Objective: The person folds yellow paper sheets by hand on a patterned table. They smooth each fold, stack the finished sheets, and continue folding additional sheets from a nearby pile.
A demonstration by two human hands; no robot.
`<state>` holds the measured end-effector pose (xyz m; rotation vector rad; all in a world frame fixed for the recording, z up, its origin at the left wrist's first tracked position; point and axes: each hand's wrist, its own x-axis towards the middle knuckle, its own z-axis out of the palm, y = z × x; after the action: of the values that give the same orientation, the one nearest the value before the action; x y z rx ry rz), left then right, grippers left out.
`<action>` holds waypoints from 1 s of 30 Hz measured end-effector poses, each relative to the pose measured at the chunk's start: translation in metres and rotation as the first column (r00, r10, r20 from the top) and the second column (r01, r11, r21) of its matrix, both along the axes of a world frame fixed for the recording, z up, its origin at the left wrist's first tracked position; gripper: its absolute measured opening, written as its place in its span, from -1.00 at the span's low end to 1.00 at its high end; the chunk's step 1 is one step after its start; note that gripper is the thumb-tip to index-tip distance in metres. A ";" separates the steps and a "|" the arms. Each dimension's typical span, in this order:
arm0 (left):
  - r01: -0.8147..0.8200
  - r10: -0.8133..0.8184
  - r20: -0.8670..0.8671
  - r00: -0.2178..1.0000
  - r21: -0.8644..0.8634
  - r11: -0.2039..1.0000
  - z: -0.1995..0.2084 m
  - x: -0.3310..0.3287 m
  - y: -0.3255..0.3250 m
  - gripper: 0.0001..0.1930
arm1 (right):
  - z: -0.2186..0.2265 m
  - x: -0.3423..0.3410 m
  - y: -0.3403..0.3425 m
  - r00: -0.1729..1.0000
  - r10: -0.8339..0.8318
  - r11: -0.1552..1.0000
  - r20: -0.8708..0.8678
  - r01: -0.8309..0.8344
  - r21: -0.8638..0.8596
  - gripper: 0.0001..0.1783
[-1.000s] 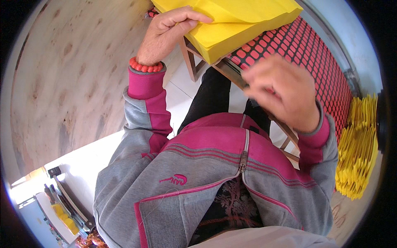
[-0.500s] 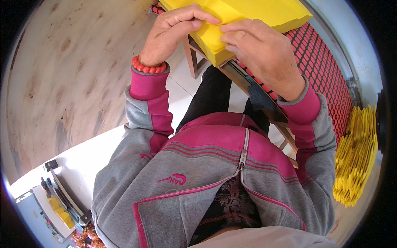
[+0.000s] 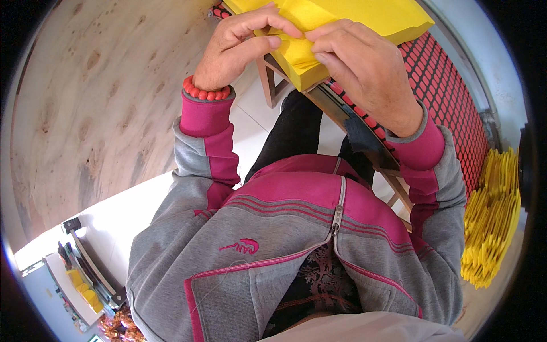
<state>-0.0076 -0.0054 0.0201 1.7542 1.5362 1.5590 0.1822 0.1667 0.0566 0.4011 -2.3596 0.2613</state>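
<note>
Both my hands are at a yellow paper stack (image 3: pixel 364 23) with a folded, raised near corner, at the top of the view. My left hand (image 3: pixel 239 48), with a red bead bracelet (image 3: pixel 206 93) at its wrist, curves its index finger onto the fold. Its thumb rests at the stack's left edge, a little apart from the index. My right hand (image 3: pixel 367 68) pinches the fold, its fingertips close to my left index. Their exact grip under the fingertips is partly hidden.
Beneath the paper is a red and black patterned table cover (image 3: pixel 450 85) on a wooden frame (image 3: pixel 266 82). A pile of folded yellow paper (image 3: pixel 490 222) stands at the right. A pale wooden board (image 3: pixel 108 102) fills the left; a shelf-like unit (image 3: pixel 71 290) with small items is lower left.
My right thumb has slid lower along the fold and bends more under the fingers. The paper's near corner looks slightly more crumpled. My left hand has barely moved.
</note>
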 end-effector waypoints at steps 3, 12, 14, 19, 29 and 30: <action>0.001 -0.001 -0.001 1.000 -0.001 1.000 0.000 -0.001 0.000 -0.67 | 0.003 0.003 0.001 0.998 0.052 0.998 0.019 -0.052 -0.029 -0.83; 0.013 -0.014 0.059 0.998 0.017 1.000 -0.002 0.002 0.001 -0.77 | 0.000 0.001 0.000 1.000 0.029 0.999 0.010 -0.029 -0.024 -0.84; -0.025 0.023 0.080 0.997 0.026 0.999 -0.003 0.006 0.001 -0.78 | 0.001 0.004 -0.001 0.998 0.005 1.000 0.056 -0.004 -0.027 -0.84; -0.058 0.063 -0.046 0.997 0.102 0.993 -0.001 0.007 0.001 -0.78 | 0.001 0.003 -0.001 0.998 0.018 0.996 0.057 -0.012 -0.087 -0.85; -0.095 0.101 -0.056 0.993 0.091 0.991 -0.001 0.012 0.002 -0.96 | -0.003 0.003 -0.001 1.000 0.020 0.989 0.023 -0.017 -0.148 -0.82; -0.095 0.100 -0.049 0.994 0.100 0.990 -0.001 0.013 0.003 -0.95 | -0.002 0.004 -0.002 1.000 0.029 0.986 0.011 -0.027 -0.166 -0.80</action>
<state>0.0052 -0.0027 0.0194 1.8127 1.6194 1.6726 0.1866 0.1652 0.0547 0.3532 -2.3258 0.4708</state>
